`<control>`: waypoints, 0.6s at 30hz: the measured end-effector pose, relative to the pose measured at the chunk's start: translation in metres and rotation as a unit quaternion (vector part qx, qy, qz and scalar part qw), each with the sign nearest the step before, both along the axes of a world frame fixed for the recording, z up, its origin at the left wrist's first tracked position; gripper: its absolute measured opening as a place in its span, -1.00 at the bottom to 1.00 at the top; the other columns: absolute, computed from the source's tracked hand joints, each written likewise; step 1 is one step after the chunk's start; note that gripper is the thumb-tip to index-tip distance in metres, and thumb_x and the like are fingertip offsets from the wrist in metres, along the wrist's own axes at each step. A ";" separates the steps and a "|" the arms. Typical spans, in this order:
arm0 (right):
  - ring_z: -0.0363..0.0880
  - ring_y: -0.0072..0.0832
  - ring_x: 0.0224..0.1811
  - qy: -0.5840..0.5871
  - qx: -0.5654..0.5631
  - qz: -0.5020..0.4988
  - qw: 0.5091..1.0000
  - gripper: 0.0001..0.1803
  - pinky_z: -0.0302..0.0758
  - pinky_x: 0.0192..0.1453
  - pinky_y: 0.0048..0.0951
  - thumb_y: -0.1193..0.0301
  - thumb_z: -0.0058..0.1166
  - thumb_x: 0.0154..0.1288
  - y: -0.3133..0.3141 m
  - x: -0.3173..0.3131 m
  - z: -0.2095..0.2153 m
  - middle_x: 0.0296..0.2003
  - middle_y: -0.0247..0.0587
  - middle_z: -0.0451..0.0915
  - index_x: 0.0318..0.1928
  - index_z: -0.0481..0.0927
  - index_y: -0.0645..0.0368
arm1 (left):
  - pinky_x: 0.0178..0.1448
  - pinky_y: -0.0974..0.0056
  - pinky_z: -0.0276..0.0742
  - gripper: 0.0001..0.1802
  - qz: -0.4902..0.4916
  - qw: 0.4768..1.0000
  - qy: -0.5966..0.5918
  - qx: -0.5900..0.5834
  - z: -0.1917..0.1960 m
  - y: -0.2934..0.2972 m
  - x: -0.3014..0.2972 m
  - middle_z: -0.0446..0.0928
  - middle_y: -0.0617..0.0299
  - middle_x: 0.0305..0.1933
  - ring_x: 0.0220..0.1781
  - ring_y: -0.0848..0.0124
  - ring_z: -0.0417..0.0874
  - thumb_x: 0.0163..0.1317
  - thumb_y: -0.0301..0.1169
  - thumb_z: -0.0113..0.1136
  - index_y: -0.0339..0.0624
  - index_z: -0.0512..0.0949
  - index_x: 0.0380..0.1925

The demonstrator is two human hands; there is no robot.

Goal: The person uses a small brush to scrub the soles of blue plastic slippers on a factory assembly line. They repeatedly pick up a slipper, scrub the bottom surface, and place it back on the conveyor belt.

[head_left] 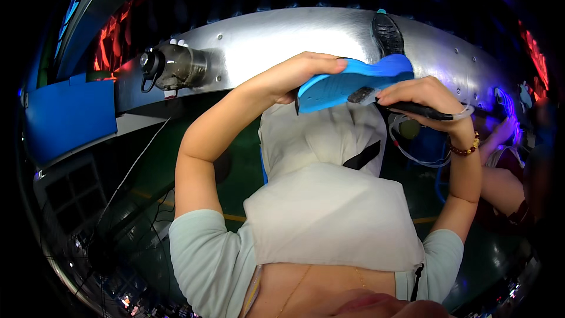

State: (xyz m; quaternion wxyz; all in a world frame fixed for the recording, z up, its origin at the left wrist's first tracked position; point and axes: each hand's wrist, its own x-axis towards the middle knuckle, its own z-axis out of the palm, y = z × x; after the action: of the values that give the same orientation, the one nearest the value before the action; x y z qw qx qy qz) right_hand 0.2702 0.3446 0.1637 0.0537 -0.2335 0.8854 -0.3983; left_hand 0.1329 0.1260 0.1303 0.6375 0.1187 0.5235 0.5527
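Observation:
A bright blue shoe sole [332, 89] is held up over the near edge of the metal bench, tilted on its side. My left hand [309, 70] grips its left end, the thumb on the upper edge and the other fingers partly hidden behind it. In my right hand [428, 95] is a brush with a black handle [421, 109], its dark, flat head [361, 95] against the face of the sole. A clear tube [466, 113] runs from the handle's rear end past my wrist.
Behind the blue sole, a dark shoe sole [388, 34] lies on the metal bench [265, 35]. A smoky drink bottle [187, 66] rests at the bench's left. A blue panel [70, 115] stands far left. Another person's arm [500, 132] and leg [503, 187] show at right.

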 end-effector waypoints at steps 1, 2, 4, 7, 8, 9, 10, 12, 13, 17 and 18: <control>0.58 -0.27 -0.25 -0.017 0.032 0.003 0.999 -0.81 0.51 -0.21 -0.44 0.54 0.13 -0.03 0.001 0.002 0.001 -0.29 -0.14 0.59 -0.31 0.55 0.23 | -0.16 0.35 0.53 -0.42 -0.015 0.998 0.054 -0.011 0.000 -0.002 0.000 0.44 -0.04 -0.08 -0.15 0.34 0.54 0.12 -0.10 0.06 -0.36 0.36 0.00; 0.58 -0.27 -0.25 -0.016 0.035 -0.001 0.999 -0.81 0.51 -0.21 -0.44 0.54 0.13 -0.03 0.004 0.005 0.004 -0.29 -0.14 0.59 -0.31 0.55 0.23 | -0.13 0.33 0.52 -0.39 -0.024 0.996 0.087 -0.015 0.000 -0.003 0.000 0.43 -0.05 -0.06 -0.11 0.32 0.53 0.14 -0.07 0.01 -0.34 0.32 0.05; 0.60 -0.32 -0.28 -0.060 -0.014 -0.061 0.996 -0.78 0.52 -0.25 -0.46 0.52 0.14 0.00 0.008 0.013 0.008 -0.28 -0.15 0.60 -0.26 0.56 0.23 | -0.11 0.31 0.52 -0.38 0.007 0.999 0.037 0.016 -0.005 -0.006 0.000 0.42 -0.06 -0.04 -0.10 0.30 0.53 0.15 -0.07 -0.03 -0.33 0.28 0.08; 0.56 -0.58 -0.46 -0.189 -0.213 -0.192 0.939 -0.73 0.49 -0.36 -0.61 0.52 0.12 0.04 -0.010 0.018 0.013 -0.38 -0.17 0.60 -0.17 0.57 0.23 | -0.05 0.16 0.53 -0.38 0.085 0.989 -0.086 0.081 -0.020 0.001 0.009 0.40 -0.11 -0.05 -0.11 0.17 0.54 0.17 -0.08 -0.07 -0.32 0.22 0.10; 0.50 -0.66 -0.51 -0.173 -0.298 -0.197 0.918 -0.74 0.46 -0.42 -0.66 0.52 0.10 0.06 -0.023 0.015 0.003 -0.42 -0.21 0.58 -0.17 0.57 0.24 | -0.07 0.10 0.53 -0.38 0.127 0.973 -0.159 0.106 -0.025 0.007 0.015 0.37 -0.12 -0.02 -0.10 0.13 0.53 0.18 -0.07 -0.11 -0.31 0.19 0.12; 0.48 -0.67 -0.54 -0.126 -0.244 -0.215 0.937 -0.77 0.43 -0.47 -0.68 0.51 0.07 0.09 -0.032 0.009 -0.005 -0.42 -0.23 0.58 -0.19 0.58 0.24 | -0.09 0.03 0.54 -0.37 0.167 0.950 -0.232 0.129 -0.027 0.010 0.020 0.35 -0.14 0.01 -0.09 0.09 0.52 0.19 -0.07 -0.15 -0.31 0.17 0.13; 0.47 -0.68 -0.57 -0.139 -0.269 -0.237 0.923 -0.78 0.41 -0.49 -0.70 0.51 0.06 0.10 -0.028 0.007 -0.018 -0.44 -0.25 0.58 -0.20 0.58 0.24 | -0.13 -0.05 0.54 -0.38 0.184 0.941 -0.254 0.127 -0.025 0.011 0.024 0.32 -0.16 0.04 -0.08 0.02 0.51 0.21 -0.07 -0.23 -0.31 0.14 0.14; 0.43 -0.71 -0.61 -0.117 -0.306 -0.289 0.900 -0.81 0.37 -0.52 -0.73 0.50 0.04 0.12 -0.010 0.003 -0.037 -0.48 -0.28 0.56 -0.22 0.59 0.24 | -0.13 -0.07 0.54 -0.38 0.180 0.937 -0.264 0.139 -0.029 0.010 0.027 0.32 -0.17 0.04 -0.09 0.00 0.51 0.21 -0.07 -0.24 -0.31 0.14 0.14; 0.41 -0.72 -0.63 -0.081 -0.316 -0.319 0.890 -0.82 0.35 -0.54 -0.74 0.49 0.03 0.13 -0.001 0.001 -0.038 -0.51 -0.30 0.55 -0.24 0.59 0.25 | -0.14 -0.08 0.53 -0.39 0.178 0.933 -0.275 0.151 -0.030 0.008 0.027 0.31 -0.18 0.04 -0.09 -0.02 0.51 0.22 -0.07 -0.25 -0.30 0.14 0.14; 0.36 -0.76 -0.69 -0.018 -0.295 -0.415 0.860 -0.83 0.28 -0.60 -0.76 0.46 0.05 0.13 0.006 -0.003 -0.047 -0.62 -0.41 0.49 -0.27 0.59 0.28 | -0.16 -0.07 0.54 -0.38 0.191 0.935 -0.252 0.163 -0.032 0.011 0.026 0.32 -0.21 0.02 -0.11 -0.06 0.51 0.23 -0.06 -0.28 -0.30 0.11 0.15; 0.35 -0.77 -0.71 0.004 -0.284 -0.451 0.846 -0.83 0.26 -0.62 -0.77 0.47 0.07 0.12 0.004 -0.005 -0.051 -0.60 -0.39 0.51 -0.27 0.59 0.28 | -0.16 -0.07 0.54 -0.38 0.187 0.936 -0.249 0.164 -0.032 0.014 0.027 0.32 -0.21 0.02 -0.11 -0.06 0.51 0.23 -0.06 -0.28 -0.30 0.11 0.15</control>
State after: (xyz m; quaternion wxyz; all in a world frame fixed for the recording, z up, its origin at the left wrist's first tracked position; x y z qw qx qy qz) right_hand 0.2656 0.3484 0.1125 -0.2039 0.1854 0.7414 -0.6119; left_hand 0.1603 0.1396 0.0981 0.6042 -0.0195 0.2630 0.7519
